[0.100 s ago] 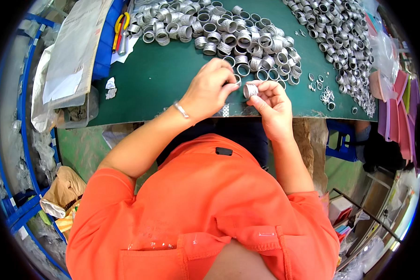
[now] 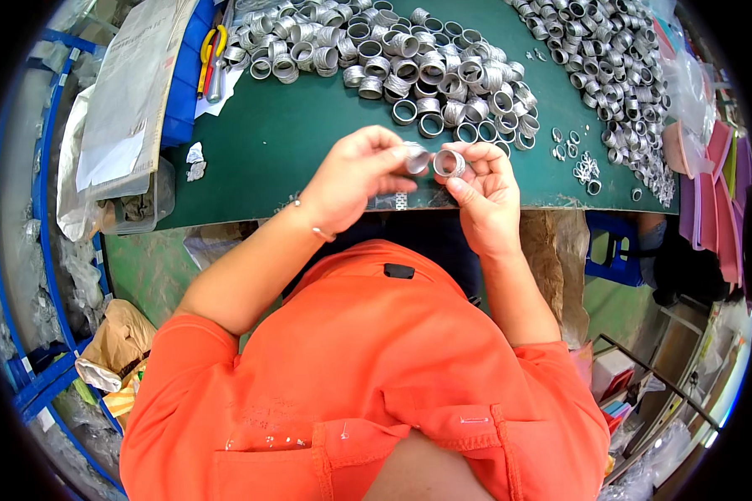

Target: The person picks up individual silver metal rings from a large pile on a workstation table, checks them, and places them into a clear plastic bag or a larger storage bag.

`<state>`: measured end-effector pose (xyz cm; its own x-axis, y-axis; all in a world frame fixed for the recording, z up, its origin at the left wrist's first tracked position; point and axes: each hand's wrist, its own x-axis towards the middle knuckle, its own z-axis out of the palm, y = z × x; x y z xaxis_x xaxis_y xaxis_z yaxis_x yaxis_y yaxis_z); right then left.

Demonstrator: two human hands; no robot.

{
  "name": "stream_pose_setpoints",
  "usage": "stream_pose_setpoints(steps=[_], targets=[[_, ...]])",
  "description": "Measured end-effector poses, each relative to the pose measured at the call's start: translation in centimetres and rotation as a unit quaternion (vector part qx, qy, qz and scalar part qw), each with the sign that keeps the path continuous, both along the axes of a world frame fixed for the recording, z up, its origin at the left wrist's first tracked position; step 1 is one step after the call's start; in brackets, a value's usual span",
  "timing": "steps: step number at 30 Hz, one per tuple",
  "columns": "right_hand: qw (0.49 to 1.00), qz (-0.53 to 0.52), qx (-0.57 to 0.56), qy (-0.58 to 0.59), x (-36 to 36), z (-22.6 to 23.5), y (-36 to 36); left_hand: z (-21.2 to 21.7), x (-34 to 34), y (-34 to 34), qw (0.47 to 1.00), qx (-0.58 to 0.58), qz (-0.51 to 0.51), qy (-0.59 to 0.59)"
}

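Above the near edge of a green table [image 2: 276,134], my left hand [image 2: 356,177] pinches a silver metal ring [image 2: 416,159] between thumb and fingers. My right hand [image 2: 486,185] grips another metal ring [image 2: 449,164], its round opening turned up toward me. The two rings are side by side, a small gap apart. Just beyond my hands lies a large pile of similar metal rings [image 2: 430,71], with a few loose ones at its near rim. Fine detail on the ring in my left hand is blurred.
A second heap of metal rings [image 2: 618,92] spreads along the right, with small thin rings [image 2: 586,170] near it. At left stand a blue bin [image 2: 184,92], yellow-handled pliers [image 2: 209,54] and a clear plastic tub [image 2: 163,196]. A blue stool [image 2: 614,250] is below the table.
My left hand has come back from the pile's near edge, now with a ring plainly in its fingers. My right hand has turned its ring so that the opening shows.
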<state>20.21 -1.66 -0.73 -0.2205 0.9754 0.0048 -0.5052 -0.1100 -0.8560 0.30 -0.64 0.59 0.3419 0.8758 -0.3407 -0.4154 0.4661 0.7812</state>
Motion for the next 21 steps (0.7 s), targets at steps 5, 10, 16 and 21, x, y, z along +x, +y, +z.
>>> stream_pose_setpoints(steps=[5, 10, 16, 21], targets=[[0.929, -0.006, 0.261, -0.263, -2.7, 0.7, -0.3, 1.7, -1.5, -1.8, 0.963, -0.163, -0.019, -0.214], [0.759, -0.112, 0.388, -0.511, -2.1, 0.8, 2.5, 1.0, -10.7, -6.5, 0.988, -0.010, -0.111, -0.102], [0.658, -0.093, 0.369, -0.650, -2.7, 1.4, 2.9, -5.3, -21.7, -14.0, 0.939, -0.230, 0.014, 0.257], [0.679, -0.108, 0.406, -0.602, -2.3, 0.1, 3.0, -9.6, -19.8, -14.2, 0.857, -0.191, 0.106, 0.467]])
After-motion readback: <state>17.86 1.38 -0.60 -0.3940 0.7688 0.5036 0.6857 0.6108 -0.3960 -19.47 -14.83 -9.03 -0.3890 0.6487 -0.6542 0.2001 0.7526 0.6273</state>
